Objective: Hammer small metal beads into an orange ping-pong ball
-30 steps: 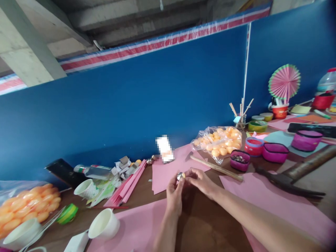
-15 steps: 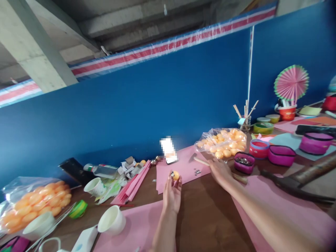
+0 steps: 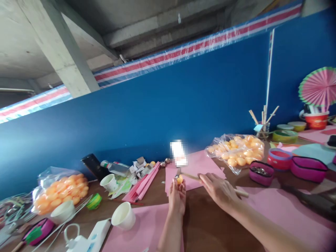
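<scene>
Item: orange ball [image 3: 180,180], pinched in your left hand [image 3: 176,197]; keep it steady. Right hand [image 3: 218,189], loosely open, rests on wooden stick [image 3: 240,192]; grip it firmly.

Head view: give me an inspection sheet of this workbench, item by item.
Surface: brown table under pink paper sheets.
Job's things: small orange ball with a metal piece on it; wooden stick.
Clutter: two bags of orange balls, paper cups, magenta pouches, pink paper fan.
Grippers: left hand pinches the ball; right hand rests on the stick.
Cables: white cable by the white adapter.
Surroundings: blue partition, concrete ceiling.
</scene>
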Demonstrator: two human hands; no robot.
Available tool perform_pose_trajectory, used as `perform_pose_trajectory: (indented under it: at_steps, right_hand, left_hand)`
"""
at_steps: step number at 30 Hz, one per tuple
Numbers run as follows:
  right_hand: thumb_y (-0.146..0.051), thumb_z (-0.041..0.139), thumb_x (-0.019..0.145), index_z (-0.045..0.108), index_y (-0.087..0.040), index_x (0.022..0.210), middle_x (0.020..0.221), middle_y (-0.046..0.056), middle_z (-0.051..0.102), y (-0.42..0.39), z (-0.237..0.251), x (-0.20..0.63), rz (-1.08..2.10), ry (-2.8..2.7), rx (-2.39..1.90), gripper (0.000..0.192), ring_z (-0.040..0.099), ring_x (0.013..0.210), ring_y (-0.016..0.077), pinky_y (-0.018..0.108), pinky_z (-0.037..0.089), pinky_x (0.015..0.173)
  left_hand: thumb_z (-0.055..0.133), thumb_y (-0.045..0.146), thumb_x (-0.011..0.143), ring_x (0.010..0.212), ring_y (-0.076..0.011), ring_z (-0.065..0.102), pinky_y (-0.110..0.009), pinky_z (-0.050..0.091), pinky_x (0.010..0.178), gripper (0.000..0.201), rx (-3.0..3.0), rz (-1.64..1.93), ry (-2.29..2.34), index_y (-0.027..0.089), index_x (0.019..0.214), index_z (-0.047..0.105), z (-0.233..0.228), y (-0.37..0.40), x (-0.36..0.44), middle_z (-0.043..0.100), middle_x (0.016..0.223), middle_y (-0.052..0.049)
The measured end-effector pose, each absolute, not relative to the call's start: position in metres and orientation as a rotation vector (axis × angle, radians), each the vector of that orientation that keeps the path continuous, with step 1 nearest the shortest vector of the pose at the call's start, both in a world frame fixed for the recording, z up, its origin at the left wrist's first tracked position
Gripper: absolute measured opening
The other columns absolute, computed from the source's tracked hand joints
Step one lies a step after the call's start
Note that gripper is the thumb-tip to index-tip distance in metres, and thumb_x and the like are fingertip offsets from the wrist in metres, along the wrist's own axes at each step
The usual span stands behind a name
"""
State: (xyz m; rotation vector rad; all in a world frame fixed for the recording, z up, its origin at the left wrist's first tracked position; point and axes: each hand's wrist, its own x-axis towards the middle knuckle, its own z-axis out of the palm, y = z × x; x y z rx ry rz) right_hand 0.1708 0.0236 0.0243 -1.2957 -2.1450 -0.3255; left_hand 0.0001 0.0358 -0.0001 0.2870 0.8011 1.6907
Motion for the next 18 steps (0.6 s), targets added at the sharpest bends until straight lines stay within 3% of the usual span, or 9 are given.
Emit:
perform_pose_trajectory:
  at_steps: [18]
  right_hand:
    - [-0.028,0.034,0.088,0.049,-0.025,0.110,0.076,0.003,0.060,0.0201,0.0200,0.1651,-0.312,-2.134,-1.339,0.026,0.057,0.066,0.0137,0.022,0.027,0.047]
  left_hand:
    - [0.056,0.025,0.076,0.072,-0.0109,0.061,-0.020,0.050,0.067,0.013,0.278,1.700,0.809,0.013,0.078,0.059,0.0012,0.0366,0.0006,0.062,0.079,-0.007]
